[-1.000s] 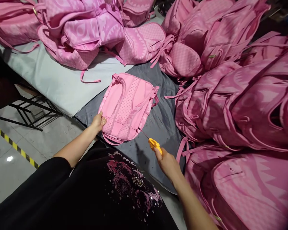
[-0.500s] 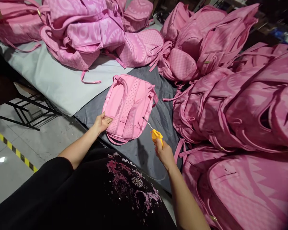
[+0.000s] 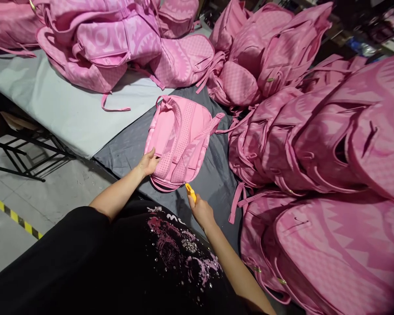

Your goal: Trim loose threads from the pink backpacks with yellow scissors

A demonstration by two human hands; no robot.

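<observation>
A pink backpack (image 3: 187, 131) lies with its strapped, perforated back panel facing up, and its looped end points toward me. My left hand (image 3: 149, 162) grips its left edge near the lower corner, thumb raised on the panel. Wrapped around a yellow-handled tool (image 3: 191, 192), my right hand (image 3: 202, 211) is at the near end of the backpack. The tool's tip is close to the bottom seam; whether it touches cannot be made out. Its thin metal shaft is barely visible now.
Stacked pink backpacks (image 3: 315, 144) crowd the right side, and more backpacks (image 3: 118, 43) are heaped at the back. Grey cloth (image 3: 213, 175) and pale cloth (image 3: 75, 113) cover the table. Yellow-black tape (image 3: 13, 214) marks the floor at left.
My right hand has brought the yellow-handled tool left to the backpack's near end. My left hand has shifted onto the backpack's edge. The backpack has turned slightly, and its right strap sticks out further.
</observation>
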